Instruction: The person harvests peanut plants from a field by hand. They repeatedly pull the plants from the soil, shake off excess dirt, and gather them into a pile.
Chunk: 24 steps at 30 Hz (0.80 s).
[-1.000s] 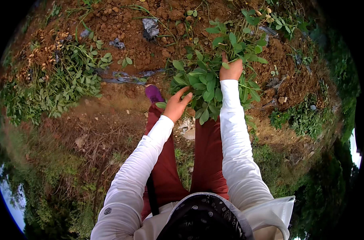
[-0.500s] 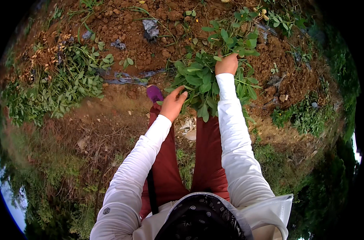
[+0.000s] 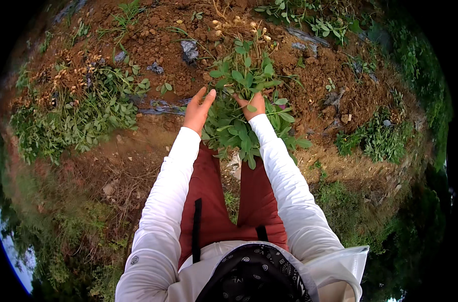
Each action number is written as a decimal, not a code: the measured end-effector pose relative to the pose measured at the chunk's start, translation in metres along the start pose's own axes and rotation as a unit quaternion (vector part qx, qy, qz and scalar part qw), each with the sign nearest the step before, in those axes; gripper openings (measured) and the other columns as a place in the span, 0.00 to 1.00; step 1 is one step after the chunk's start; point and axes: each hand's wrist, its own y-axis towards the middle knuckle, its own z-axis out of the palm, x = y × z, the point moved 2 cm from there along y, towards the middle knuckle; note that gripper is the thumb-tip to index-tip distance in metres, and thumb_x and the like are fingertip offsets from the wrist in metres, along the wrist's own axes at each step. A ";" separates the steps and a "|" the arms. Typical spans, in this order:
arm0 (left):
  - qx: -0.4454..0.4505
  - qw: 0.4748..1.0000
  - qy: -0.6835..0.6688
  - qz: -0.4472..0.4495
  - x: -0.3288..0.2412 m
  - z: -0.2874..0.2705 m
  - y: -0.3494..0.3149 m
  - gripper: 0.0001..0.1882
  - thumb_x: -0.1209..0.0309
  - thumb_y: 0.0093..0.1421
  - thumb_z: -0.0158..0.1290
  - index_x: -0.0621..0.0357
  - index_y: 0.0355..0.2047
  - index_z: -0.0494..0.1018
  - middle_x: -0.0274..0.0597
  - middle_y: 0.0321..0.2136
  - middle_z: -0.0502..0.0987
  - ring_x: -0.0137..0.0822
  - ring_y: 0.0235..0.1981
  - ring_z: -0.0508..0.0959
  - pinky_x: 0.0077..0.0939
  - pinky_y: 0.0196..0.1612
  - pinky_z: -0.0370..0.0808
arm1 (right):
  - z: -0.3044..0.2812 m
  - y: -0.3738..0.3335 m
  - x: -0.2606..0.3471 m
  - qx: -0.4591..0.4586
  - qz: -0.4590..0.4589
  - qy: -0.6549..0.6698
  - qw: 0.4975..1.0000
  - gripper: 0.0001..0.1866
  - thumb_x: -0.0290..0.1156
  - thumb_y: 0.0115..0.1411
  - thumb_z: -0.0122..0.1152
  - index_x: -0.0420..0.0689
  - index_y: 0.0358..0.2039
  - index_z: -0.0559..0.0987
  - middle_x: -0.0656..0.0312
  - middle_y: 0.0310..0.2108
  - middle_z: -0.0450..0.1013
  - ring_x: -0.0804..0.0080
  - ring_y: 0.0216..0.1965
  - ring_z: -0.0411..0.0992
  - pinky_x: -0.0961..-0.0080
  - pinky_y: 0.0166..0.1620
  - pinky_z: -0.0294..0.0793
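Note:
In front of my legs is an uprooted peanut plant [image 3: 245,80], its green leaves spreading toward me. Pale peanut pods [image 3: 262,34] hang on its roots at the far end, over the brown soil. My right hand [image 3: 252,106] is closed round the stems in the middle of the plant; leaves hide part of the fingers. Just left of the foliage, my left hand [image 3: 198,111] is raised with thumb and fingers apart. Nothing is in it, and its fingertips are close to the leaves.
A heap of pulled peanut plants [image 3: 78,108] with pods lies at the left. Another leafy pile [image 3: 382,138] is at the right. Torn plastic film [image 3: 189,52] and clods dot the loose soil [image 3: 161,27]. Dry grass [image 3: 118,176] covers the ground nearer me.
My right hand has moved left with the plant, and the pod end has swung from the far right toward the middle. My left hand has shifted left and farther from me.

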 end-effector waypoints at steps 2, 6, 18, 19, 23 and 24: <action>0.072 0.997 -0.012 0.036 -0.026 -0.008 -0.012 0.39 0.50 0.53 0.58 0.61 0.58 0.61 0.44 0.55 0.66 0.39 0.57 0.63 0.31 0.58 0.60 | 0.006 -0.028 0.011 0.072 -0.060 0.133 0.987 0.30 0.35 0.46 0.70 0.35 0.48 0.70 0.50 0.40 0.74 0.58 0.40 0.74 0.64 0.44 0.72; 0.165 0.986 -0.009 0.002 -0.059 -0.027 -0.039 0.43 0.52 0.49 0.62 0.62 0.58 0.59 0.45 0.56 0.64 0.39 0.57 0.63 0.35 0.58 0.58 | 0.000 -0.072 0.056 0.258 -0.027 0.193 0.946 0.24 0.39 0.50 0.66 0.41 0.45 0.75 0.59 0.43 0.74 0.67 0.43 0.72 0.68 0.47 0.70; 0.017 0.978 0.111 0.173 -0.047 -0.038 -0.065 0.33 0.67 0.48 0.64 0.68 0.48 0.59 0.47 0.46 0.72 0.38 0.45 0.73 0.31 0.48 0.71 | 0.077 -0.128 0.111 0.179 -0.084 -0.118 0.973 0.27 0.37 0.59 0.48 0.40 0.57 0.61 0.45 0.56 0.61 0.47 0.52 0.64 0.61 0.52 0.66; 0.025 0.989 0.041 0.139 -0.044 -0.040 -0.065 0.30 0.69 0.49 0.62 0.67 0.48 0.60 0.46 0.46 0.72 0.38 0.45 0.73 0.31 0.47 0.71 | 0.084 -0.129 0.108 0.131 -0.090 -0.121 0.980 0.26 0.36 0.59 0.48 0.39 0.57 0.61 0.45 0.56 0.61 0.48 0.52 0.64 0.61 0.53 0.65; 0.022 0.987 -0.145 0.058 -0.043 -0.068 -0.055 0.11 0.76 0.56 0.52 0.66 0.39 0.71 0.44 0.38 0.76 0.37 0.37 0.76 0.31 0.40 0.74 | 0.088 -0.135 0.133 0.148 -0.129 -0.198 0.960 0.32 0.32 0.54 0.54 0.35 0.59 0.58 0.45 0.56 0.60 0.48 0.49 0.66 0.60 0.53 0.63; 0.020 0.987 -0.138 0.074 -0.044 -0.078 -0.050 0.10 0.76 0.56 0.52 0.66 0.39 0.71 0.44 0.37 0.76 0.36 0.36 0.77 0.31 0.39 0.74 | 0.083 -0.140 0.138 0.108 -0.160 -0.131 0.972 0.36 0.33 0.52 0.56 0.37 0.60 0.57 0.45 0.56 0.59 0.47 0.48 0.66 0.60 0.52 0.65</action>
